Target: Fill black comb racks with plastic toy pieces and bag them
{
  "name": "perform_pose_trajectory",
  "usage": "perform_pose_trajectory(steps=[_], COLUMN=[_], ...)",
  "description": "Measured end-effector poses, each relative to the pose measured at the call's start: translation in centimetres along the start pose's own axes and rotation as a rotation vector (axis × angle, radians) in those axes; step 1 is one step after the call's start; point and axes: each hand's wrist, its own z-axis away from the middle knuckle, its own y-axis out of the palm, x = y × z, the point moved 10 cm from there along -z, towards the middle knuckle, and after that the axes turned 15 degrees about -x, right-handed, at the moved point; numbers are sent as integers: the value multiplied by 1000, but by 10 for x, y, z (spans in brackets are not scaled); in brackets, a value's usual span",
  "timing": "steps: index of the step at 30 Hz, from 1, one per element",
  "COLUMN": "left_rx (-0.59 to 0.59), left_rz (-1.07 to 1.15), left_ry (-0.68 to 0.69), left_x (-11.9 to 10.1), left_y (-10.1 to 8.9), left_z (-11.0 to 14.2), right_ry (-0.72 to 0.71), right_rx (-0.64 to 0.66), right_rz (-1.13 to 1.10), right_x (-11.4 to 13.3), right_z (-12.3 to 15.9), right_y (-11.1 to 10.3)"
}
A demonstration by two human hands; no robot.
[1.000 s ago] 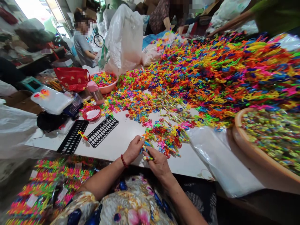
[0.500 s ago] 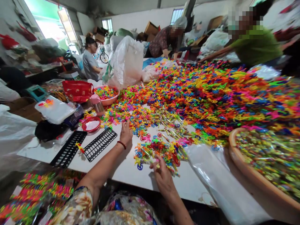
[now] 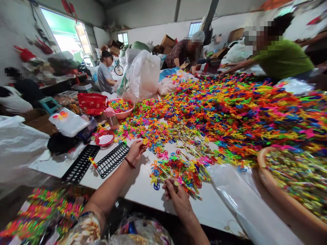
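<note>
My left hand (image 3: 136,152), with a dark bead bracelet on its wrist, is closed in a pinch at the near edge of the toy pile. A small yellow plastic toy piece (image 3: 145,141) shows at its fingertips. My right hand (image 3: 178,197) is curled shut on a slim tube (image 3: 176,184), whose yellowish striped end pokes up by the thumb. Just beyond it lies a small heap of bright plastic toys and clear tubes (image 3: 178,167). Left of my left hand is a black plastic grid rack (image 3: 112,160). A yellow-and-red toy (image 3: 93,162) stands at that rack's left edge.
A huge pile of coloured toys (image 3: 230,115) covers the far table. On the right stand a wide tub of tubes (image 3: 265,166) and clear plastic bags (image 3: 230,190). A second black rack (image 3: 80,164), red basket (image 3: 104,139) and bottle (image 3: 111,118) are left. Several people work beyond.
My left hand has drawn back slightly from the pile, pinching a yellow piece. My right hand, spread over the small heap before, has closed around a tube and pulled nearer. The view has shifted slightly.
</note>
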Motion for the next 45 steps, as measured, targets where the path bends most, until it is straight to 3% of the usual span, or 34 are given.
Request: perform_pose_trajectory(steps=[5,9,14,17,22,26,32,41,45], left_rx=[171,257,234,303,397,491,399,377,351], left_rz=[204,274,299,289,167,29,-72,-220,-309], left_ry=[-252,-450,-513,-511,-420,-286,-163,-65,86], left_x=[18,36,60,71,65,54,60,66,60], left_y=[-3,-4,-8,-1,3,10,7,4,0], left_z=[47,84,116,136,155,160,153,152,146], right_ry=[-41,-9,-19,-87,-273,-215,0,-46,-58], right_rx=[-131,-111,-119,-145,-231,-195,-154,-147,-127], right_rz=[8,4,-1,57,187,126,-14,19,37], right_x=[15,19,14,13,34,34,14,15,14], right_z=[-3,-2,3,4,11,13,10,14,16], right_y=[-15,-16,-10,-9,-15,-11,-6,1,3])
